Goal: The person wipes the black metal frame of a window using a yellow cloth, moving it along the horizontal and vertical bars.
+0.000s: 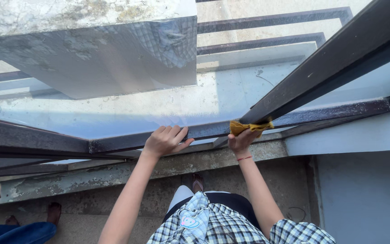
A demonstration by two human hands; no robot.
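Cloth (249, 128), yellow and bunched in the right hand (241, 140), pressed the dark window frame (321, 72) at three o'clock of the left hand (164, 141), fingers flat on the rail; a slip could drop it outside

One head-worn view — looking steeply down, close over the window frame (113, 143).

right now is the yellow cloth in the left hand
No, the right hand presses the yellow cloth to the dark window frame; the left hand rests bare on the frame.
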